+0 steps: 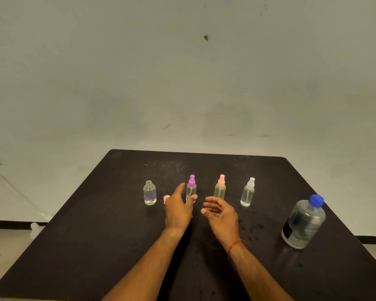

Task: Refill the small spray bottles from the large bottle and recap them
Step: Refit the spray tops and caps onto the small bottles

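On the dark matt table (96, 246) in front of me, four small spray bottles stand in a row, and both my hands hover just before them. My left hand (178, 210) is open with the fingers spread and holds nothing. Its thumb lies across the foot of the small clear bottle with the magenta spray head (191, 187), but I cannot tell if it touches. My right hand (223, 212) is also open, palm turned inward, fingers loosely bent, empty.

At the left end stands the small round clear bottle with a bare threaded neck (149, 193), with a little liquid at the bottom. Its small pink cap (166, 198), I think, lies beside it, half hidden behind my left hand. The yellow-green bottle with a pink spray head (220, 189) and the clear bottle with a white spray head (248, 193) are capped. The large clear plastic bottle with a blue screw cap (303, 222) stands well apart to the right, closed, near the table's right edge.

I judge I am between bottles. The next move calls for taking off the blue cap and pouring carefully into a narrow neck.

There is open room between me and the row. The bottles stand near one another, so a wide reach could tip one.
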The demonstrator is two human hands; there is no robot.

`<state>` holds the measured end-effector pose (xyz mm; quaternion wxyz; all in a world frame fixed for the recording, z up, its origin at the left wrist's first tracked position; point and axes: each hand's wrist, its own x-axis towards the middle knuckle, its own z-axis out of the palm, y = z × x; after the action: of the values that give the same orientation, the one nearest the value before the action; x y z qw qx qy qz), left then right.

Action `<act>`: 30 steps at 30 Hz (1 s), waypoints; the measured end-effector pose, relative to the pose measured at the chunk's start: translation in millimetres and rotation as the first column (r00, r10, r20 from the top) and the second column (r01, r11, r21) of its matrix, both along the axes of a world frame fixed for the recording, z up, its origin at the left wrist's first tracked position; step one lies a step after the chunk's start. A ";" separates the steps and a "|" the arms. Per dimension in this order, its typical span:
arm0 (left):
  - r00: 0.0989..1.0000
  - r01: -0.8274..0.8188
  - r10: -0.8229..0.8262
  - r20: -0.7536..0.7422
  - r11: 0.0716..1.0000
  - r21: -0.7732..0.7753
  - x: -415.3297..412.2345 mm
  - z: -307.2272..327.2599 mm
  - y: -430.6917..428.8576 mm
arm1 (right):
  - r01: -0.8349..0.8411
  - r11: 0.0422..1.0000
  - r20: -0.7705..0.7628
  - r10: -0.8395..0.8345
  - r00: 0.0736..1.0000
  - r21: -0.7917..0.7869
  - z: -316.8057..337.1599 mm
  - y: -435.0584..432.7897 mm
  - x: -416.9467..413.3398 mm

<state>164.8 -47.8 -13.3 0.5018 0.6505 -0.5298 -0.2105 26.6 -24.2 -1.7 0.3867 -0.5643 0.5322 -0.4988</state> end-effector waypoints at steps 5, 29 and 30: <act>0.997 -0.053 0.050 -0.054 0.997 -0.049 16.8 -2.0 20.9 | -0.015 1.000 -0.016 0.015 1.000 -0.012 4.7 6.5 10.2; 0.958 -0.260 0.253 -0.133 0.965 -0.040 112.0 -11.3 33.4 | -0.068 0.997 -0.268 0.078 0.960 0.046 -9.7 -19.4 96.0; 0.959 -0.257 0.251 -0.133 0.966 -0.035 113.0 -12.0 29.4 | -0.055 0.998 -0.279 0.062 0.958 0.035 -11.5 -23.0 98.9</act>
<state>277.8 -18.4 -25.3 0.5741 0.6852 -0.4140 -0.1718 125.6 -47.3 -13.2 0.3296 -0.6394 0.5713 -0.3952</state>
